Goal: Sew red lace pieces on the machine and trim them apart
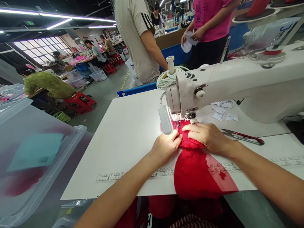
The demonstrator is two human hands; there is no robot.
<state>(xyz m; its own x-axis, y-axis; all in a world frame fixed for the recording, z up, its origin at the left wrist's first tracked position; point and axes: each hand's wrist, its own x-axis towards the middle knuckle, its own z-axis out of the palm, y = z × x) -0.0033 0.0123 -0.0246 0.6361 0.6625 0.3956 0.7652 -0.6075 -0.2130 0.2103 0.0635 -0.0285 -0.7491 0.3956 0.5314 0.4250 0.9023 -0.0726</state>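
Red fabric (194,172), partly sheer with a lacy pattern, runs from under the needle of a white sewing machine (228,79) down over the table's front edge. Just left of the presser foot (178,123), my left hand (166,144) pinches the cloth's edge between thumb and fingers. My right hand (209,136) lies on the fabric to the right of the needle, fingers bent over it and pressing it down. A lit lamp with a grey-white housing (165,119) hangs beside the needle, close above my left fingertips.
Thread snips (244,136) lie right of my right wrist. White paper scraps (220,110) lie behind, under the machine arm. A printed ruler (111,177) crosses the white table (123,126). A clear plastic bin (59,158) stands at left. Two people (137,41) stand beyond the table.
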